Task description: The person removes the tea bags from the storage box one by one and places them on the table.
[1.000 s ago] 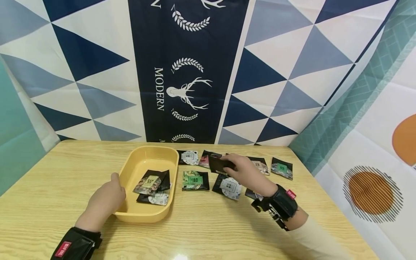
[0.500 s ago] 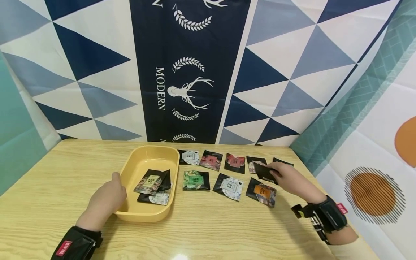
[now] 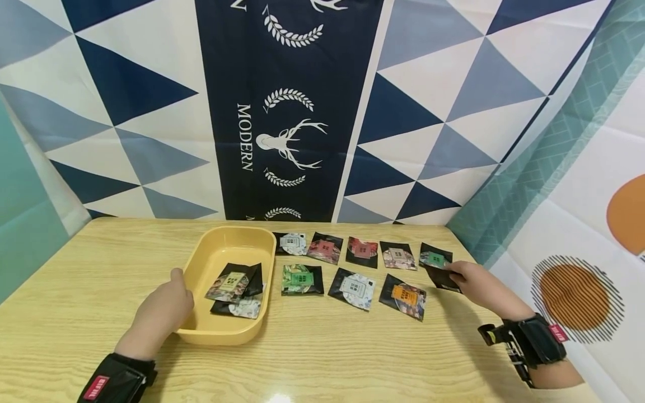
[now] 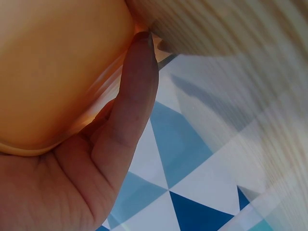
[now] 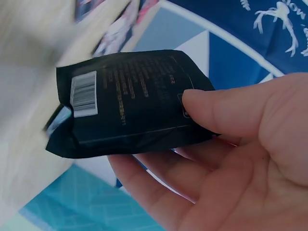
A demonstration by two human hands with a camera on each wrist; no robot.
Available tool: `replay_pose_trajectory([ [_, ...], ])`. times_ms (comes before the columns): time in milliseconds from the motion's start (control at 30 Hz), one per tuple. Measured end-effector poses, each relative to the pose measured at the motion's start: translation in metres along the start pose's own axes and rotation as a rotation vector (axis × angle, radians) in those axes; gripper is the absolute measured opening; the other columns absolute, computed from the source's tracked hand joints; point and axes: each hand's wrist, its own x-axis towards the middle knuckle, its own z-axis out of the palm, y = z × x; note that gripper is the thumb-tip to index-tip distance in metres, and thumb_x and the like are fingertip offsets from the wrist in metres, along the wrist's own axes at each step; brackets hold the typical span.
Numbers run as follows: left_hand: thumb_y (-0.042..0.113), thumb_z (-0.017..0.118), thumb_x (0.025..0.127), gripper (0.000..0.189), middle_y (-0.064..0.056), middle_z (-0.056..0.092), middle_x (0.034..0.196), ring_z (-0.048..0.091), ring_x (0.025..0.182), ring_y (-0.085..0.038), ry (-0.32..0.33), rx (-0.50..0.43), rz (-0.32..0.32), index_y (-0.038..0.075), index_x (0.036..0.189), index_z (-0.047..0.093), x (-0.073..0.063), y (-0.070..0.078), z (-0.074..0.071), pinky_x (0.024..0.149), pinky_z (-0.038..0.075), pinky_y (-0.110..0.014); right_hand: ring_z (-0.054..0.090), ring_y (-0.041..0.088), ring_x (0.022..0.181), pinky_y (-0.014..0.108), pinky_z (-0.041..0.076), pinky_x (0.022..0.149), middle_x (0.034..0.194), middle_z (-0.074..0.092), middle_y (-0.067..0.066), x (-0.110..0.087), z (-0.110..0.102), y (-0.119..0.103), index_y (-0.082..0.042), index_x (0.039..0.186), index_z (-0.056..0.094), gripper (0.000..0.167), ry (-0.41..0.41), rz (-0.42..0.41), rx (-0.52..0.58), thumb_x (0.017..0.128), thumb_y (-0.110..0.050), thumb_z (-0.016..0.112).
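Observation:
My right hand (image 3: 484, 285) pinches a small black foil sachet (image 5: 130, 103) between thumb and fingers; its back with a white barcode faces the right wrist camera. In the head view that sachet is low over the right end of the table, just in front of a green-labelled sachet (image 3: 435, 257). On the left, my left hand (image 3: 163, 310) holds the left side of a yellow plastic tub (image 3: 227, 336), with one finger (image 4: 132, 96) along its outer wall in the left wrist view. Inside the tub lie a few overlapping sachets (image 3: 233, 284).
Two rows of sachets lie right of the tub: a white-labelled one (image 3: 291, 243), red (image 3: 325, 248) and pink ones behind; a green one (image 3: 302, 279), a white one (image 3: 353, 287) and an orange one (image 3: 403, 295) in front. A patterned cloth (image 3: 287, 140) hangs behind the wooden table.
My right hand has carried the sachet rightward from over the back row's middle to the table's right end, uncovering the sachets beneath. The left hand and tub have stayed in place.

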Motion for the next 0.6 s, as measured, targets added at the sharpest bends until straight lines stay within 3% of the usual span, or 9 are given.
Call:
replay_pose_trajectory([
  [233,0.008,0.030,0.092,0.049,-0.012,0.049,0.059,0.046,0.047,-0.021,0.014,-0.001,0.007,-0.022,0.128,0.016,-0.001,-0.001,-0.002,0.044,0.035,-0.032,0.044,0.015,0.065,0.033,0.033,0.060,0.078,0.059,0.006,-0.008,0.002,0.015,-0.002,0.088,0.064,0.016,-0.057,0.012,-0.026,0.085,0.007,0.051],
  [367,0.008,0.030,0.092,0.050,-0.012,0.050,0.059,0.046,0.048,-0.020,0.003,-0.008,0.003,-0.022,0.130,0.014,-0.001,-0.001,-0.002,0.044,0.035,-0.032,0.059,0.027,0.080,0.038,0.046,0.069,0.092,0.065,0.015,-0.011,0.004,0.019,0.004,0.099,0.065,0.020,-0.160,0.036,0.002,0.081,0.007,0.057],
  [467,0.008,0.030,0.092,0.051,-0.012,0.050,0.060,0.046,0.048,-0.020,-0.002,-0.011,0.003,-0.023,0.130,0.014,-0.001,-0.001,-0.002,0.044,0.035,-0.032,0.058,0.041,0.096,0.046,0.048,0.078,0.105,0.062,0.024,-0.013,0.007,0.021,0.008,0.108,0.062,0.028,-0.223,0.072,0.012,0.080,0.007,0.061],
  [600,0.008,0.031,0.092,0.052,-0.012,0.050,0.059,0.046,0.048,-0.020,-0.005,-0.009,0.010,-0.023,0.130,0.014,-0.001,0.000,-0.001,0.044,0.035,-0.031,0.051,0.049,0.104,0.048,0.047,0.082,0.115,0.053,0.032,-0.016,0.012,0.023,0.011,0.114,0.057,0.037,-0.277,0.098,0.034,0.078,0.006,0.064],
])
